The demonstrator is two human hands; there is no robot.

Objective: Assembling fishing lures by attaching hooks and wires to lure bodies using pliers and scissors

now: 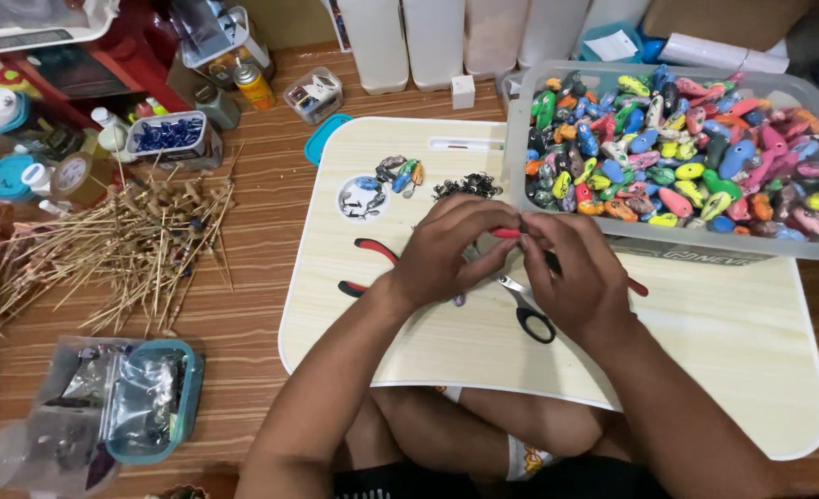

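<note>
- Head view: left hand [446, 248] and right hand [574, 277] meet over the small tabletop [705, 342], fingers of both pinched on a small red piece [506, 233].
- Scissors [528, 314] lie under the hands; red-handled pliers [365, 263] just left.
- Beyond: grey bin [678, 242] full of colourful lures [678, 148]; small lure cluster [398, 174] farther left.

bin [557, 199]: grey | lures [678, 148]: multicoloured | pliers handles [372, 248]: red-black | tray [724, 342]: pale woodgrain
</note>
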